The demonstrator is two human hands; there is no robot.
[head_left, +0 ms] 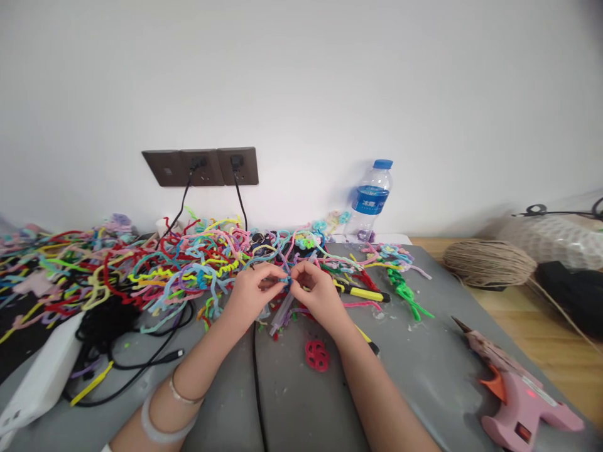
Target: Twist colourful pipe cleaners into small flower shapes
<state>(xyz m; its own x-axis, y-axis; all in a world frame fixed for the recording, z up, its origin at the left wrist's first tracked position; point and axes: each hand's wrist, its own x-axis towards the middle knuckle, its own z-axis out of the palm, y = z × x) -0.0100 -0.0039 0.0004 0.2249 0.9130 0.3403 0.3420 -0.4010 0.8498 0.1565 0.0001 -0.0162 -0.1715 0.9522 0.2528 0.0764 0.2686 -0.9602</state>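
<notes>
In the head view, my left hand [252, 292] and my right hand [319, 294] meet over the middle of the grey mat. Both pinch a small blue pipe cleaner piece [285, 280] between thumb and fingertips; its shape is mostly hidden by the fingers. Below the hands lie translucent glue sticks [281, 315]. A red pipe cleaner flower [316, 356] rests on the mat beside my right forearm. Just right of my right hand is a yellow and black utility knife [365, 293]. A large tangle of coloured pipe cleaners [174, 263] spreads behind and left of my hands.
A pink glue gun [516, 402] lies at the right, its nozzle pointing away. Behind it sits a twine ball [487, 262]. A water bottle [371, 201] stands against the wall. At the left are a white power strip [44, 376] and black cables [141, 364].
</notes>
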